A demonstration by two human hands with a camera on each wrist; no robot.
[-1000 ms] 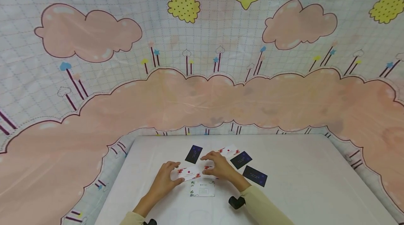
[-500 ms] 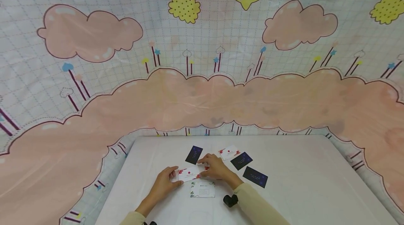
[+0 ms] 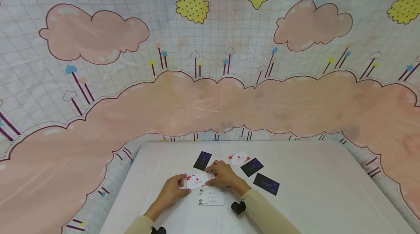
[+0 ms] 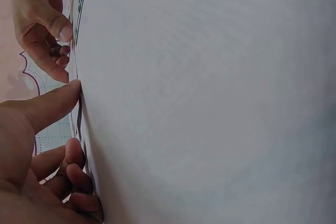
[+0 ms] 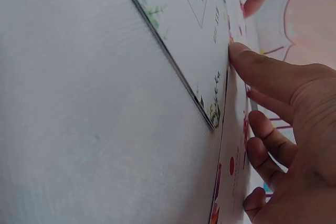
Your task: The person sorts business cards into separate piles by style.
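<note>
A white business card with red flowers [image 3: 197,180] lies flat on the white table between my two hands. My left hand [image 3: 172,190] holds its left end, thumb at the near corner and index finger at the far one. My right hand [image 3: 225,175] grips the right end the same way, hiding part of it. Beneath this hand a second red-flowered card [image 5: 231,166] shows in the right wrist view. Just nearer to me lies a white card with green leaves [image 3: 211,197], seemingly stacked, as its edge [image 5: 176,69] looks layered in the right wrist view.
Beyond the hands lies a dark blue card [image 3: 202,160]. Farther right are another red-flowered card [image 3: 239,158] and two more dark cards, one [image 3: 252,167] behind the other [image 3: 266,184]. A patterned cloth [image 3: 210,106] hangs behind the table [image 3: 328,197].
My right hand has shifted left onto the red-flowered card's right end. The left hand has moved slightly nearer to me and closed in on the left end. The other cards stay put.
</note>
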